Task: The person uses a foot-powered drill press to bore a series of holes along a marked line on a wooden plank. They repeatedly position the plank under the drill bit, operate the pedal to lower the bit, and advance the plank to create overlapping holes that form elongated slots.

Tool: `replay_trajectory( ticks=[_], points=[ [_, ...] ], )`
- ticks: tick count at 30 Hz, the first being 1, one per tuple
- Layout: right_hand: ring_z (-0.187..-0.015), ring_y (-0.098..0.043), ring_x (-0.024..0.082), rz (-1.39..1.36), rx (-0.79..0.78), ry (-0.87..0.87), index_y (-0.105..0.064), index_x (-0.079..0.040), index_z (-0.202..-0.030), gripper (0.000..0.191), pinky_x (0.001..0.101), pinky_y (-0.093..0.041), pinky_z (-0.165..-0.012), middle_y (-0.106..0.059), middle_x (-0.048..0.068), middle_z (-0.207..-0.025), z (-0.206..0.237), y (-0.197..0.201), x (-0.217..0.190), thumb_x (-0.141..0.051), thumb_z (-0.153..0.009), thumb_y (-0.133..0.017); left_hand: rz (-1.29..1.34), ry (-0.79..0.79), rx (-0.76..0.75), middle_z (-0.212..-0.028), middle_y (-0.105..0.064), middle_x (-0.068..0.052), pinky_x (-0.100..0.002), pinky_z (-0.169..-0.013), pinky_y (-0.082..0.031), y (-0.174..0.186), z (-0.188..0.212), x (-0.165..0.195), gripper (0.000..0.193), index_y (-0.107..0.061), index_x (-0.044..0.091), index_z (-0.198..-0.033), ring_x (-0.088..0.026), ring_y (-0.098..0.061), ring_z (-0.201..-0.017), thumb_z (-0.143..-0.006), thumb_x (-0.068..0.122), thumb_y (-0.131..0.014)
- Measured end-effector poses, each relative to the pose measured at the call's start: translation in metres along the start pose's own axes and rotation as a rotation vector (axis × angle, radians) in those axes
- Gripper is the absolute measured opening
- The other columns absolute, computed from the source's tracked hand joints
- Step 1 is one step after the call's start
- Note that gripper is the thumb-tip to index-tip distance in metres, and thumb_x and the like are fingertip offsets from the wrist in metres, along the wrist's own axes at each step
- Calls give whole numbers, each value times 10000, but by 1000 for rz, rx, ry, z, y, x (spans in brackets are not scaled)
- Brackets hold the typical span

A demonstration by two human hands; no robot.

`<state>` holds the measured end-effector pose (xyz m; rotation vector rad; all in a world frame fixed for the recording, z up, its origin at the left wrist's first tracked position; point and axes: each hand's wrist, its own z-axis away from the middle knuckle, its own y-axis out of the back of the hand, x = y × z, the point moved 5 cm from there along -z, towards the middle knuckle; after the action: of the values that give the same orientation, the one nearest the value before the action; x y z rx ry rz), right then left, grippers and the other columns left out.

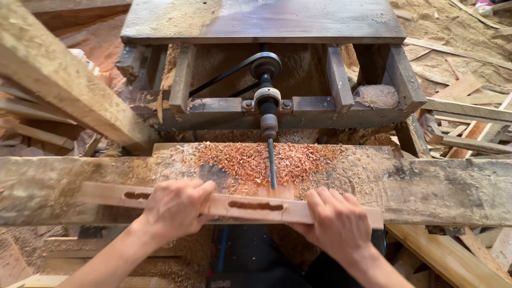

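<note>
Wooden rail, pale and long, lies crosswise on the worn support beam directly in front of the drill bit, its far edge at the bit's tip. Two slots are cut in its top face (one near the left end, one just left of the bit). Nearest the viewer, the left hand is clamped over the rail between the two slots, fingers wrapped across the top. The right hand grips the rail to the right of the bit, fingers closed over its upper face. Beyond the rail, reddish wood chips are heaped around the bit. Behind the bit, its chuck and bearing sit on a dark frame, with a black belt running to a pulley. Farthest back, above the pulley, is a dusty tabletop.
</note>
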<state>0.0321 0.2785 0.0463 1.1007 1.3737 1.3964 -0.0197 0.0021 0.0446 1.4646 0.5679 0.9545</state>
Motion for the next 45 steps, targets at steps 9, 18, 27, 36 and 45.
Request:
replay_trajectory(
  ticks=[9, 18, 27, 36, 45],
  points=[
    [-843, -699, 201, 32, 463, 112, -645, -84, -970, 320, 368, -492, -739, -689, 45, -906, 26, 16, -19, -347, -789, -637, -131, -144, 403, -995, -757, -130, -401, -751, -551, 0, 30, 10, 413, -693, 12, -1003, -261, -728, -935, -600, 75, -756],
    [-743, -656, 243, -29, 120, 63, -635, -114, -867, 490, 388, -474, -607, -640, 45, -805, -2, 9, 0, -558, -709, -769, 29, -70, 57, -829, -693, -67, -410, -630, -526, -4, -3, -3, 345, -642, 89, -929, -259, -698, -761, -639, 143, -820],
    [-818, -681, 241, -93, 258, 92, -652, -91, -929, 465, 393, -509, -719, -680, 70, -874, 10, 9, -2, -352, -578, -811, -43, -142, 246, -915, -741, -81, -374, -653, -532, -2, 7, 6, 402, -666, 59, -955, -228, -724, -851, -568, 70, -770],
    [-773, -683, 260, -131, 67, 78, -654, -114, -878, 478, 403, -509, -623, -669, 61, -856, -12, 0, 7, -504, -656, -821, -56, 49, -145, -858, -663, -33, -383, -636, -543, -25, -2, -11, 321, -641, 135, -993, -223, -687, -842, -712, 156, -793],
    [-730, -674, 237, -147, 43, 121, -662, -72, -899, 607, 375, -507, -555, -658, 62, -811, -24, 6, 7, -637, -696, -753, -54, 15, -177, -883, -629, 1, -361, -714, -560, -32, -1, -21, 551, -598, 143, -1007, -194, -674, -859, -670, 457, -900]
  ],
)
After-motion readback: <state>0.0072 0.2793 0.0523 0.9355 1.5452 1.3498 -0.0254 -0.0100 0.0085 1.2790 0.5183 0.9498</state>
